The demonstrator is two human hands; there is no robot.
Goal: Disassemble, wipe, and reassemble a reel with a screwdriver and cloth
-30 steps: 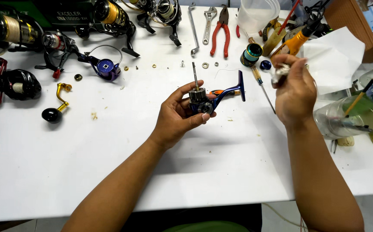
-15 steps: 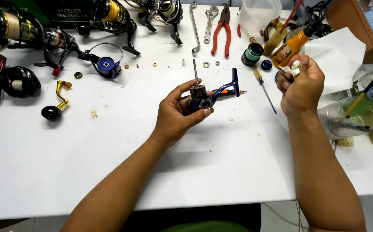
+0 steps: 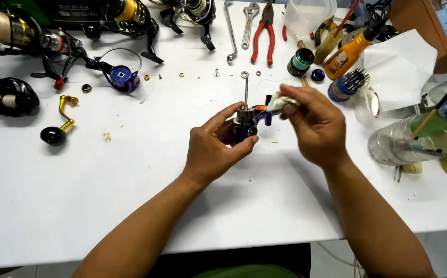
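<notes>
Head view: orange bottle (image 3: 343, 57), white label.

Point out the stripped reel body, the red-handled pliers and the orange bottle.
Reel body (image 3: 244, 126), head view, on its dark housing below the shaft.
Red-handled pliers (image 3: 257, 44), head view, on the left handle.
Orange bottle (image 3: 344, 57), head view, on its side.

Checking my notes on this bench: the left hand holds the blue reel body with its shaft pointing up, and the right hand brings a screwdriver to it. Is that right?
Not quite. In the head view the right hand pinches a small white wad, not a screwdriver. The left hand does hold the blue reel body, shaft up.
</notes>
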